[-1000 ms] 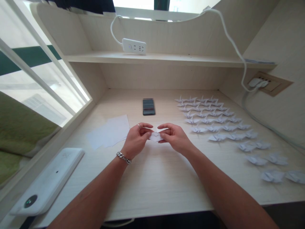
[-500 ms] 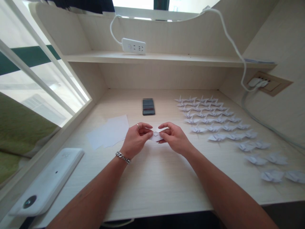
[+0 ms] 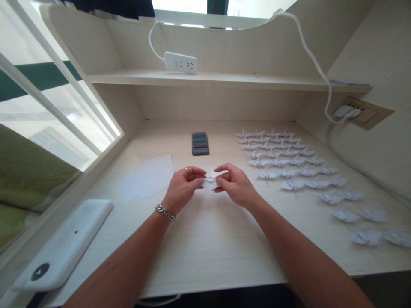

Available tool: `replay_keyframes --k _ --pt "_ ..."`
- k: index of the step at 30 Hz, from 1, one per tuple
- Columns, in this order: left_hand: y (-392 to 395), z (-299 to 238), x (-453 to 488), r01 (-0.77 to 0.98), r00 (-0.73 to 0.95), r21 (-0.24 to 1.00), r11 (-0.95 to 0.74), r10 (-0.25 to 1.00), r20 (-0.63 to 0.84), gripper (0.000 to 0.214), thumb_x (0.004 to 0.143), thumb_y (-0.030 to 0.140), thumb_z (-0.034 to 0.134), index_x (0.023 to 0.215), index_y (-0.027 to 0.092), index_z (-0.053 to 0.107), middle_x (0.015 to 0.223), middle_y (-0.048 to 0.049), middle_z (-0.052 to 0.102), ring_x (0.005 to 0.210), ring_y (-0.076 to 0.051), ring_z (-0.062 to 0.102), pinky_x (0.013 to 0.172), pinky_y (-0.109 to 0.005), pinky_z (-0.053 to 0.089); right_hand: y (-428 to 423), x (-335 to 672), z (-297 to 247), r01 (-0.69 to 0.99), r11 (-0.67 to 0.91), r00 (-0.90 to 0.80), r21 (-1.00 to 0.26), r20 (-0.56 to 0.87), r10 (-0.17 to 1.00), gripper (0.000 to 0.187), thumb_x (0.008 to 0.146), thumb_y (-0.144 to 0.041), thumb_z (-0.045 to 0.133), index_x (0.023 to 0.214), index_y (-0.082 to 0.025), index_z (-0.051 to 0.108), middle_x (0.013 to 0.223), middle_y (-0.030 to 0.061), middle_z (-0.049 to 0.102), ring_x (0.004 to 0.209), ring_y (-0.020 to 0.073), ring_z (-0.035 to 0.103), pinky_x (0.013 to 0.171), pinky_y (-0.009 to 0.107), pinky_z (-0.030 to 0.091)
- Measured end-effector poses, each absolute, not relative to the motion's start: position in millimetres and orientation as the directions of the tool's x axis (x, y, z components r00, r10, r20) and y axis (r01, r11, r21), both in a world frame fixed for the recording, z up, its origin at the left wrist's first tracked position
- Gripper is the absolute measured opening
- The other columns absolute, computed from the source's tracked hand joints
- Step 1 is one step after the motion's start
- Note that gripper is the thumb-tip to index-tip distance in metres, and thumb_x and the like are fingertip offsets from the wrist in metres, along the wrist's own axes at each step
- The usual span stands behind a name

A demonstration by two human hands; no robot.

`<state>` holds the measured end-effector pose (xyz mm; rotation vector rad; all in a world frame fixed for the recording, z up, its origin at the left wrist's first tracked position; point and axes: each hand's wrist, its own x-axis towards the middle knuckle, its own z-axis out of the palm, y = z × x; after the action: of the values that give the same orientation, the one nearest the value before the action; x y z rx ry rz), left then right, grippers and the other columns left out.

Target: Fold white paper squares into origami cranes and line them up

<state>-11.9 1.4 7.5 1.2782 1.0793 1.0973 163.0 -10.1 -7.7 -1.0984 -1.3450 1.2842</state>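
Note:
Between my hands, just above the middle of the desk, is a small folded piece of white paper (image 3: 210,184) with a raised flap along its upper edge. My left hand (image 3: 185,185), with a ring and a chain bracelet, pinches its left end between thumb and fingers. The right end is pinched by my right hand (image 3: 235,184), its index finger arched above the thumb. Sheets of white paper (image 3: 154,176) lie fanned out to the left of my left hand. Rows of folded white paper cranes (image 3: 282,160) cover the right side of the desk.
A dark rectangular object (image 3: 200,143), partly pixelated, lies beyond my hands. At the left edge sits a long white device (image 3: 66,244). A power strip (image 3: 180,63) rests on the shelf (image 3: 224,80). A white cable (image 3: 316,60) runs down to the wall socket (image 3: 366,113).
The folded paper's flap looks more opened out, and a little more of the paper shows between my fingers. My hands have shifted only very slightly apart.

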Motion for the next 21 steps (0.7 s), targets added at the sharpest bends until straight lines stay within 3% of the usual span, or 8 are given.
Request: replay_keyframes --k 5,14,21 --pt "1.8 7.1 -11.9 0.055 0.159 0.998 -0.030 0.987 0.021 0.018 0.067 0.019 0.071 0.083 0.012 0.066 0.073 -0.0043 0.071 0.067 -0.015 0.066 0.065 -0.027 0.052 -10.2 162.9 -8.7 0.009 0.061 -0.153 -0.998 0.059 0.986 0.021 0.078 -0.021 0.060 0.098 -0.020 0.055 0.069 -0.0006 0.068 0.068 0.0170 0.069 0.066 0.033 0.059" --pt "2.1 7.0 -10.8 -0.023 0.152 1.000 -0.002 0.988 0.005 0.023 0.063 0.007 0.061 0.085 0.012 0.066 0.079 -0.0064 0.074 0.074 -0.017 0.068 0.070 -0.029 0.053 -10.2 162.6 -9.4 0.035 0.074 -0.146 -0.997 0.068 0.987 0.023 0.078 -0.022 0.061 0.099 -0.020 0.055 0.070 0.0005 0.069 0.069 0.0180 0.069 0.066 0.034 0.060" --pt "2.6 6.0 -12.0 0.038 0.159 0.999 -0.033 0.987 0.026 0.020 0.067 0.019 0.071 0.085 0.012 0.066 0.076 -0.0053 0.072 0.070 -0.016 0.067 0.066 -0.028 0.053 -10.5 162.7 -10.2 0.062 0.099 -0.140 -0.993 0.090 0.986 0.020 0.079 -0.023 0.060 0.099 -0.020 0.056 0.071 0.0007 0.069 0.070 0.0184 0.069 0.066 0.034 0.059"
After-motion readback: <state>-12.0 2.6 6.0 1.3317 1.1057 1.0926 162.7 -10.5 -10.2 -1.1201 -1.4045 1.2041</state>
